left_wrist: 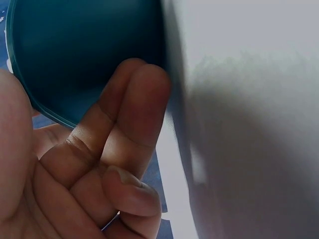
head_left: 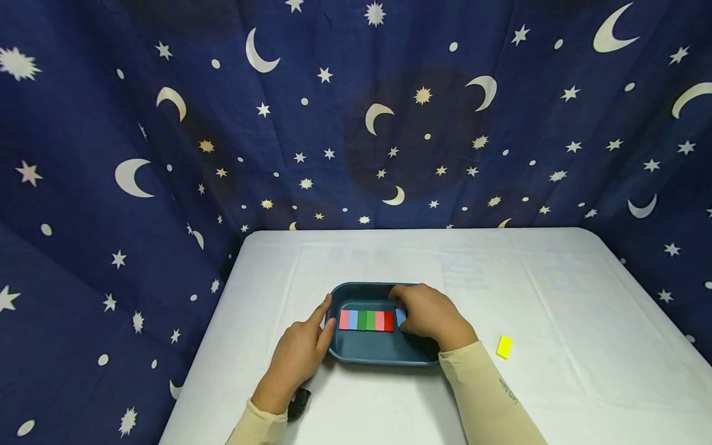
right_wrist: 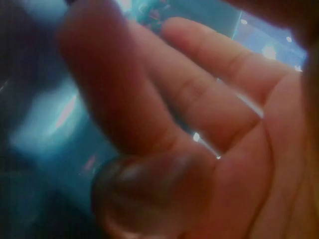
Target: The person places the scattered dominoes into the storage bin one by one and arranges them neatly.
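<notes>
A dark teal tray (head_left: 367, 355) sits on the table, its long side facing me. Inside it a row of small coloured tiles (head_left: 366, 321) lies side by side: pink, light blue, green, pink and red. My left hand (head_left: 296, 353) holds the tray's left end, thumb at the rim; the left wrist view has its fingers (left_wrist: 144, 104) against the outer wall. Over the right part of the tray, my right hand (head_left: 432, 314) pinches a blue tile (head_left: 400, 317) just right of the red one, partly covered by the fingers. The right wrist view is blurred and shows bent fingers (right_wrist: 114, 79).
A yellow tile (head_left: 504, 347) lies on the white table (head_left: 556, 296) to the right of the tray. Something black (head_left: 299, 404) shows beside the left wrist. A dark blue curtain (head_left: 334, 123) with moons and stars hangs behind the table and along its sides.
</notes>
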Available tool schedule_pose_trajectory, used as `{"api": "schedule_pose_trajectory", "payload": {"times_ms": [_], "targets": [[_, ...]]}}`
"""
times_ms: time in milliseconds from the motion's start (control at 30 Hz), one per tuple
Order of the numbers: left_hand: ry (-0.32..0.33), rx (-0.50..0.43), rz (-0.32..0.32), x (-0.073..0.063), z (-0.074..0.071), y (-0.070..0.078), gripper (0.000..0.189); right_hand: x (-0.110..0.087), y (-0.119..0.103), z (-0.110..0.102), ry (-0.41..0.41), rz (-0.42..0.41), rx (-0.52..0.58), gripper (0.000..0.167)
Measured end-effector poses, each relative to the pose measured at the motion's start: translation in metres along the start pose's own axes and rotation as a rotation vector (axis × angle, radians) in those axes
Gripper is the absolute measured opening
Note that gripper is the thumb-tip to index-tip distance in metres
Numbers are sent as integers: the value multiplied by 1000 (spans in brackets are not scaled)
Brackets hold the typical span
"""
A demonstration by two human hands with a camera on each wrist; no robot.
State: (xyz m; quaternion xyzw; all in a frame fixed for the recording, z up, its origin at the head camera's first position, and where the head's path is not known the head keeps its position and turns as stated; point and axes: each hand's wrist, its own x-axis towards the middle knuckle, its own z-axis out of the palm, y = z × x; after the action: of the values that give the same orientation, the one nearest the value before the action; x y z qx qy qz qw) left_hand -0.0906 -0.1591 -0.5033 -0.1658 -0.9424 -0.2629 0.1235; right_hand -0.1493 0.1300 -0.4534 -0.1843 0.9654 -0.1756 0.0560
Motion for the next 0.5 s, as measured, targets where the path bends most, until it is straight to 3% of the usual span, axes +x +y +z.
{"api": "schedule_pose_trajectory", "payload": {"times_ms": [500], "targets": [[15, -8, 14, 0, 0, 0, 53, -1, -1, 2, -11, 20, -14, 64]]}}
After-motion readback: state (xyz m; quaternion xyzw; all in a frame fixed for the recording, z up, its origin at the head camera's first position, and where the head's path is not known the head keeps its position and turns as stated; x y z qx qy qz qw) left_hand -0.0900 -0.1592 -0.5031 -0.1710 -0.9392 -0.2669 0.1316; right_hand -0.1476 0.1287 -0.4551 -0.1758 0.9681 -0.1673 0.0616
